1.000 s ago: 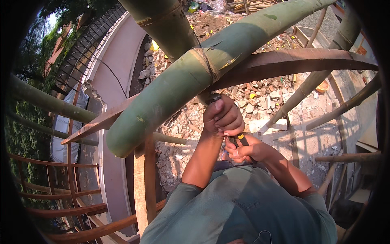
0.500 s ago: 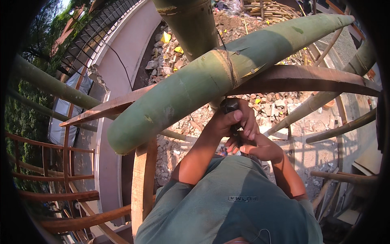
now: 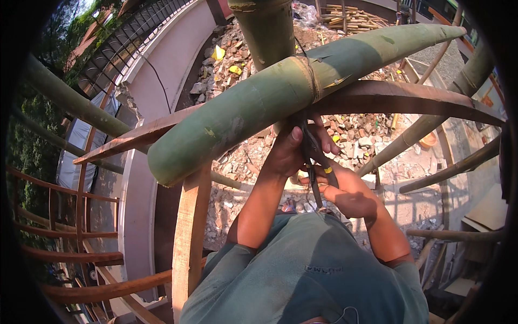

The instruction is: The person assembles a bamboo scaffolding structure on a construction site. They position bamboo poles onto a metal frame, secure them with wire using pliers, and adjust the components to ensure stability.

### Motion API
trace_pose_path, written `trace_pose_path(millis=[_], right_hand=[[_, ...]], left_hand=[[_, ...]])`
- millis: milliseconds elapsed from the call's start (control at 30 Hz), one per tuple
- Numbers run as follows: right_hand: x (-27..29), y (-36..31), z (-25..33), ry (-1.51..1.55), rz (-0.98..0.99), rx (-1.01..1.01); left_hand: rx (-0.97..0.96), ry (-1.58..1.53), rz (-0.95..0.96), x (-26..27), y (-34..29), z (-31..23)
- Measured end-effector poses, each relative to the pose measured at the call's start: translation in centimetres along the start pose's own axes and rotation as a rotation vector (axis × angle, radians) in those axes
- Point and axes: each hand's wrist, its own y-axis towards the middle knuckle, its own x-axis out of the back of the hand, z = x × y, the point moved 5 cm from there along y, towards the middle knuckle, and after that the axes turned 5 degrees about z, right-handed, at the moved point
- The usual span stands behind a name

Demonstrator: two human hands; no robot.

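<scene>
Pliers (image 3: pixel 311 153) — dark, yellow-banded, between both hands, beneath green bamboo pole (image 3: pixel 237 116). Likely stiff metal, modest weight, hardly fragile; best held low on handles. Left hand (image 3: pixel 290 150): raised near pole, partly open, thumb and fingers apart; whether gripping pliers, cannot tell. Right hand (image 3: pixel 349 195): lower, fingers curled about pliers' handles. Forearms angled inward — hands close together.

Dark, slim pliers (image 3: pixel 311 148) with yellow marks on the handles, held lengthwise beneath the thick green bamboo pole (image 3: pixel 253 102), the handles spread apart and reaching down toward the wearer
</scene>
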Motion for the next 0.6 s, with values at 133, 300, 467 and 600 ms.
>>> trace_pose_path(millis=[133,300,467,600], right_hand=[[-0.9,-0.4,-0.6,0.339,0.015,0.098],[0.1,-1.8,0.3,0.319,-0.007,0.098],[0.1,-2.4,1.2,0.197,-0.021,0.038],[-0.5,-2.4,1.4,0.186,-0.032,0.038]], left_hand=[[0.077,0.051,0.021,-0.3,-0.3,0.3],[0.071,0.055,0.052,-1.3,0.7,0.3],[0.015,-0.074,0.115,-1.9,1.3,0.5],[-0.015,-0.123,0.151,-1.8,1.4,0.7]])
